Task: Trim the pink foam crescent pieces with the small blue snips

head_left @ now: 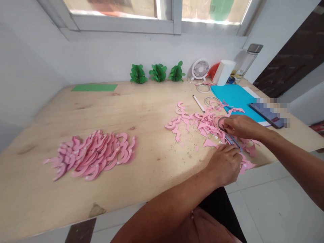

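Note:
At the right part of the table, my right hand [235, 125] has its fingers curled at the edge of a thin grey ring [220, 124] and seems to pinch it. Just nearer to me, my left hand [225, 163] rests low over the table edge with bent fingers; what they hold, if anything, is hidden. A narrow blue-grey thing [235, 142] lies between the two hands, too covered to name. Pink paper scraps [207, 123] are strewn around and under both hands. Further left is a heap of curved pink paper pieces [97, 153].
Behind stand several green paper shapes [158, 73], a small white fan [200, 69], a white cylinder [224, 72] and a glass bottle [248, 62]. A marker [198, 103], tape rolls [203, 88], blue sheets [227, 92], a phone [267, 114] and a green strip [95, 87] lie on the table.

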`<move>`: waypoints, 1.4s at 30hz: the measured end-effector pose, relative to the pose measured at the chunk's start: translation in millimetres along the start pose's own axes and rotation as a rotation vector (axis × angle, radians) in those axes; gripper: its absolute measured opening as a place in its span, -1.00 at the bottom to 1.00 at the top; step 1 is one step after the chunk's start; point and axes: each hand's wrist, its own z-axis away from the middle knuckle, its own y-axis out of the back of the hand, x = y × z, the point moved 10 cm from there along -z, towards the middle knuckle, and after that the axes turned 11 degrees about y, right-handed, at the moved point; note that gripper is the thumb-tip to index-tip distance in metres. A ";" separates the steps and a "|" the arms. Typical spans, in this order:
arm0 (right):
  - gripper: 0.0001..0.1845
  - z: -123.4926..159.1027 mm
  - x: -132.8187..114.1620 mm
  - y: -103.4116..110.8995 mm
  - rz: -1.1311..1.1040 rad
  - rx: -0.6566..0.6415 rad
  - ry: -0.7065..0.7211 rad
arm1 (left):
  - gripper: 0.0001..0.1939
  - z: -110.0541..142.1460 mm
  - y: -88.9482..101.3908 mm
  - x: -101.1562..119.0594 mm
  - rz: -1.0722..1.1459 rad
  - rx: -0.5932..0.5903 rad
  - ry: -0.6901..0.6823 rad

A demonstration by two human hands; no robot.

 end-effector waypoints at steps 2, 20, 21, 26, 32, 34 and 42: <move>-0.81 6.0 4.4 1.2 -0.051 0.035 -0.020 | -0.76 0.1 0.9 0.1 0.003 0.001 0.002; -0.79 54.6 25.1 -2.5 -0.361 0.368 -0.367 | -0.90 -1.9 25.4 -28.0 0.510 0.077 0.259; -0.79 57.9 24.2 -3.2 -0.360 0.384 -0.388 | -0.89 -1.1 26.7 -37.2 0.611 0.092 0.347; -0.80 67.0 17.9 -5.9 -0.351 0.389 -0.440 | -0.87 14.2 43.2 -69.6 1.087 0.181 0.687; -0.79 65.4 19.8 -7.4 -0.287 0.341 -0.546 | -0.87 64.4 84.2 -88.3 1.145 0.278 0.885; -0.75 62.0 15.8 -9.1 -0.284 0.322 -0.558 | -0.87 84.2 92.9 -92.4 1.124 0.305 0.909; -0.59 54.3 1.3 -17.1 -0.291 0.272 -0.591 | -0.83 142.6 100.8 -106.8 1.101 0.377 1.014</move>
